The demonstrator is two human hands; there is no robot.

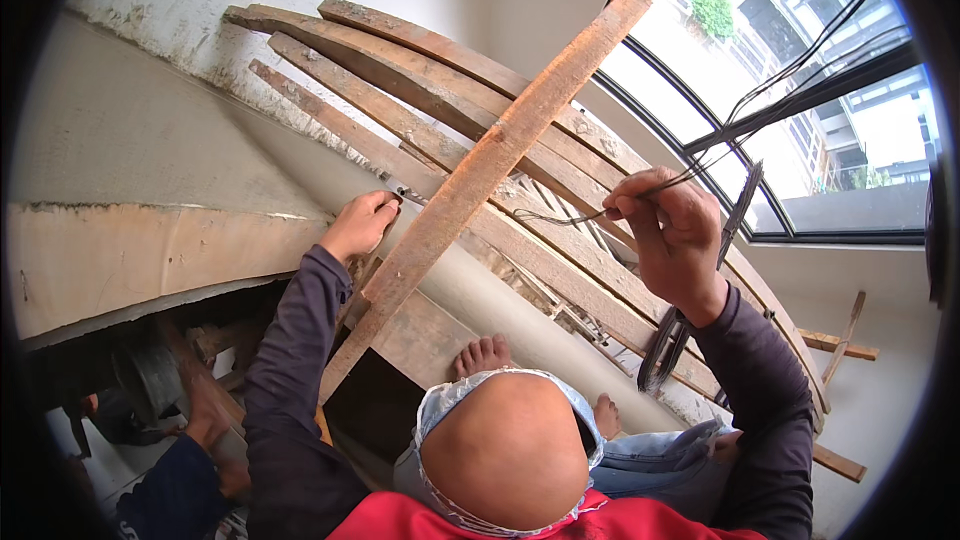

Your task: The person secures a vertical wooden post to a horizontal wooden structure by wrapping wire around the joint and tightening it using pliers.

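My right hand (671,236) pinches several thin dark tie wires (720,142). Their long ends rise toward the window, and a bent looped end (536,217) sticks out over the planks on the left. My left hand (361,225) is at the edge of the grey concrete surface, fingers curled beside a small dark metal end (401,193); whether it grips anything is hidden. Between the hands, a reddish-brown wooden board (487,165) crosses on top of several long, cement-spotted planks (420,82). A bundle of wire (660,352) hangs over the planks beneath my right forearm.
Below left, under a concrete slab edge (165,259), another person's leg (206,409) shows beside a dark opening (382,405). My bare foot (482,355) stands on a board. A black-framed window (795,236) is at the right; crossed wooden pieces (844,345) lie below it.
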